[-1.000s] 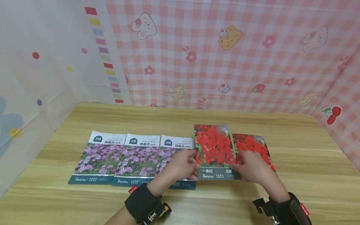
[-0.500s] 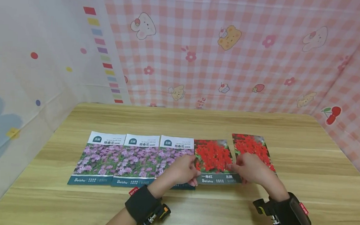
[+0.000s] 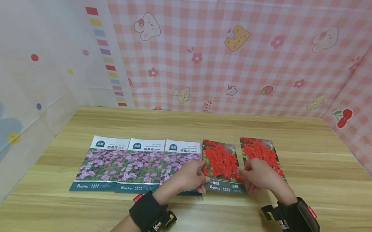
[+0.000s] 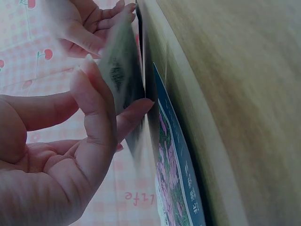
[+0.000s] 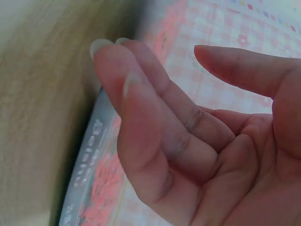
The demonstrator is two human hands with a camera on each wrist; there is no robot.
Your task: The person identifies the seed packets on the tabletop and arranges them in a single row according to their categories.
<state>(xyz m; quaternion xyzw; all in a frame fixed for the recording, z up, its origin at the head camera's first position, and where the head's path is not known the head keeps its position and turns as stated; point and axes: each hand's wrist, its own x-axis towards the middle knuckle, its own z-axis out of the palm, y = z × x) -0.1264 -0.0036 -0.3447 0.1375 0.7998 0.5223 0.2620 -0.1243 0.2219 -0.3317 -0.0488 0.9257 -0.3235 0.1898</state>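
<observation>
In the head view a red-flower seed packet (image 3: 221, 163) stands slightly tilted between the two hands, lower edge toward the person. At its left edge my left hand (image 3: 190, 175) touches it with its fingers, over part of a purple-flower seed packet (image 3: 178, 164). My right hand (image 3: 260, 174) is by its right edge, partly covering a second red-flower seed packet (image 3: 260, 151) that lies on the table. The right wrist view shows the right thumb (image 5: 240, 68) well apart from the bent fingers (image 5: 146, 127). In the left wrist view the left fingertips (image 4: 141, 107) meet the blurred packet's edge.
Two more purple-flower packets (image 3: 104, 164) lie to the left, forming one row with the others on the wooden table (image 3: 185, 124). A pink checked cloth (image 3: 254, 70) hangs behind the table. Cameras are strapped to both wrists.
The middle red-flower packet came down from a raised, upright stance and leaned back; its top then rose a little and shifted slightly right. The other packets stayed in place.
</observation>
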